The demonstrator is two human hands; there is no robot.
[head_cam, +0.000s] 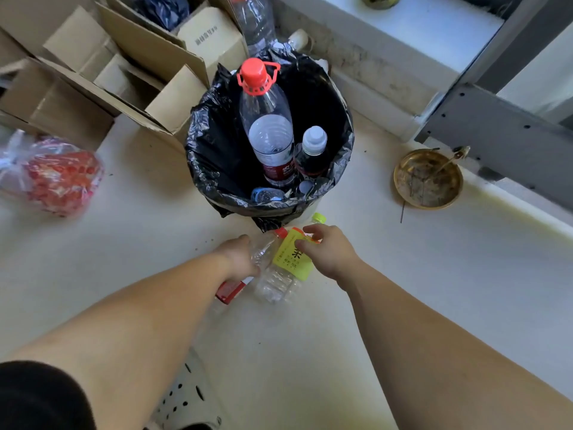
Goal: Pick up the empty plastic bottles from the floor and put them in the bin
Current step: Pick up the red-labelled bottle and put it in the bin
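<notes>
Both our hands reach low by the bin (198, 131): left hand (237, 256) wraps clear bottle (263, 248), right hand (330, 251) pinches yellow-label bottle (290, 259), w/ both ready to lift.

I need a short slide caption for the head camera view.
Both hands, left and right, grasp bottles on the floor before the bin.

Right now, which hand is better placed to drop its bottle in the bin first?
Right. The right hand grips the yellow-label bottle nearest the bin; the left hand holds the red-label bottle lower.
</notes>
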